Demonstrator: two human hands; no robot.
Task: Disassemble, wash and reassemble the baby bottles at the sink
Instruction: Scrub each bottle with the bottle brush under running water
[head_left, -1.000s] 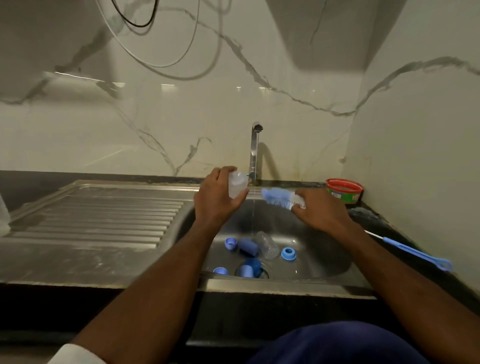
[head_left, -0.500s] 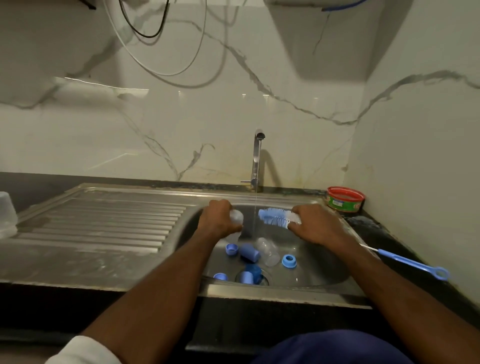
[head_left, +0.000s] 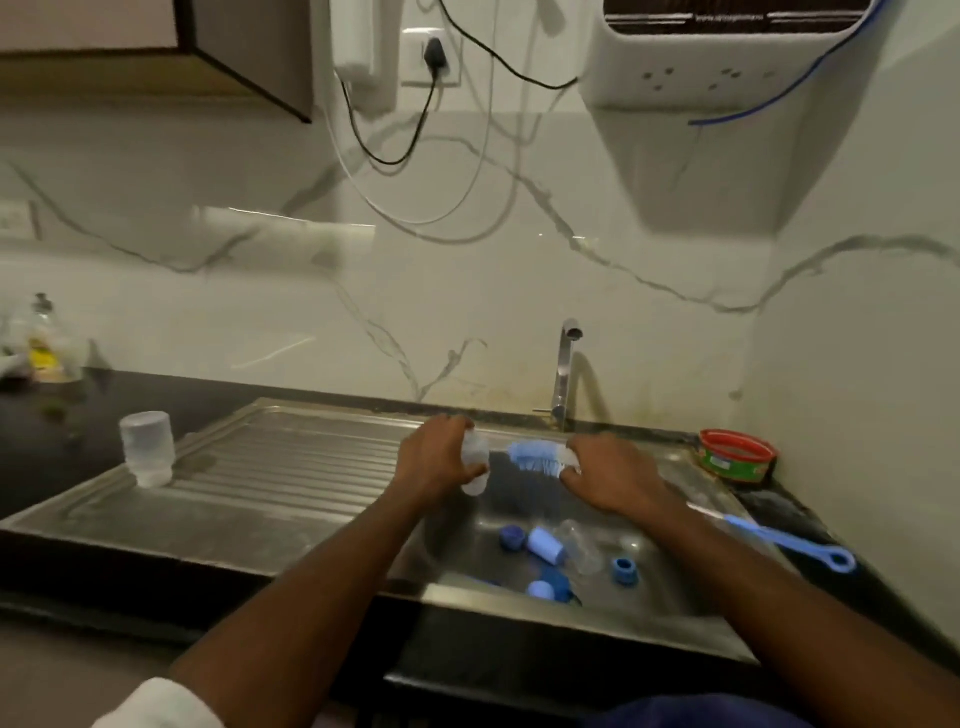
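Note:
My left hand (head_left: 434, 462) grips a small clear bottle (head_left: 475, 462) over the left side of the sink basin (head_left: 670, 577). My right hand (head_left: 608, 473) holds a blue bottle brush (head_left: 537, 456) near its bristles, the bristle head pointing left toward the bottle's side, a short gap apart. The brush's blue handle (head_left: 789, 540) trails right over the counter. In the basin lie a clear bottle (head_left: 579, 545), a light blue cap (head_left: 545, 545), blue rings (head_left: 623, 570) and other blue parts (head_left: 548, 590).
A clear bottle (head_left: 147, 448) stands upside down on the ribbed drainboard (head_left: 291, 478) at left. The tap (head_left: 563, 371) rises behind the basin. A red-rimmed tub (head_left: 736, 460) sits on the right counter corner. A soap bottle (head_left: 44, 345) stands far left.
The view has tilted upward, showing more wall and counter. Both hands lowered from the tap's height toward the basin rim, still holding bottle and brush.

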